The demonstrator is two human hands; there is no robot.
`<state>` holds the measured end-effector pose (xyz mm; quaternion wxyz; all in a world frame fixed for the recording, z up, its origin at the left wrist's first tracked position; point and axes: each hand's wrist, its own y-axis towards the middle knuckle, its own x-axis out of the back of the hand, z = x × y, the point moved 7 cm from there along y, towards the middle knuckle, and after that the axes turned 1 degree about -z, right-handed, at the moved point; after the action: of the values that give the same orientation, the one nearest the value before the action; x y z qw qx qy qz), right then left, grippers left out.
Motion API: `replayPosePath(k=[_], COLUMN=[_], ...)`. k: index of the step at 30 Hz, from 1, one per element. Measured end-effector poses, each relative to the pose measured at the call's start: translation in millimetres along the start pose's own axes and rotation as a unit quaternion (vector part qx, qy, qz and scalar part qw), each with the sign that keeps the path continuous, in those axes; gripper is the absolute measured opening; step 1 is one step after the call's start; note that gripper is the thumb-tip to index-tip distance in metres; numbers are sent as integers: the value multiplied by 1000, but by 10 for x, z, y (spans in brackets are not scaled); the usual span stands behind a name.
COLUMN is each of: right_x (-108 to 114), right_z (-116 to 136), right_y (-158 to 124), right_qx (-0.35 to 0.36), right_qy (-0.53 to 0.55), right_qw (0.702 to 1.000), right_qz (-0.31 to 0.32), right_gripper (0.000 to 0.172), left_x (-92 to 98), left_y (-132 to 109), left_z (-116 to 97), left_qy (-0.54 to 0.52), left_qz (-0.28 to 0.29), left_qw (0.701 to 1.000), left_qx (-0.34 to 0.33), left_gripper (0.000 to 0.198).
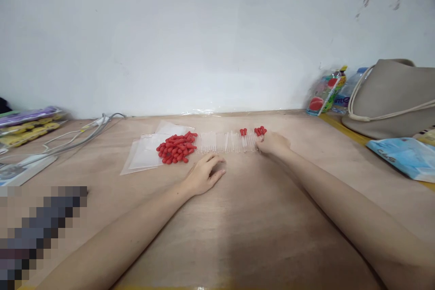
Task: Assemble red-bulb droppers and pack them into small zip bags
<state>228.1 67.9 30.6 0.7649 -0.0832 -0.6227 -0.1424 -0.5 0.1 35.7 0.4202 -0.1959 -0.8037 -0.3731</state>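
A heap of red rubber dropper bulbs (175,148) lies on the left end of a row of thin clear tubes (217,142). Toward the row's right end, a pair of red bulbs (243,132) sits at the tubes' far ends, and a few more red bulbs (260,131) are just beside my right hand (274,143). That hand's fingers are closed at the last tubes; whatever is between them is too small to make out. My left hand (205,174) rests on the table in front of the row, fingers loosely curved and thumb apart, holding nothing.
Clear plastic sheets or bags (141,156) lie under the heap's left side. Cables (91,129) and a white power strip (29,170) are at left, near yellow and purple packages (32,124). At right stand bottles (322,93), a grey bag (394,95) and a blue packet (403,156).
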Motion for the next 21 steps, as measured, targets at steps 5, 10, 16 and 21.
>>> replayPosePath(k=[5, 10, 16, 21], right_x=[-37, -51, 120, 156], right_z=[44, 48, 118, 264], right_y=[1, 12, -78, -393], right_qx=[7, 7, 42, 205], right_qy=[9, 22, 69, 186], right_qw=[1000, 1000, 997, 954], right_qz=[12, 15, -19, -113], right_gripper=[26, 24, 28, 17], left_x=[-3, -10, 34, 327], left_y=[4, 6, -8, 60], left_z=[8, 6, 12, 262], left_qy=[6, 5, 50, 239], left_qz=[4, 8, -29, -105], left_qw=[1000, 1000, 998, 964], left_qx=[1, 3, 2, 47], left_gripper=[22, 22, 20, 18])
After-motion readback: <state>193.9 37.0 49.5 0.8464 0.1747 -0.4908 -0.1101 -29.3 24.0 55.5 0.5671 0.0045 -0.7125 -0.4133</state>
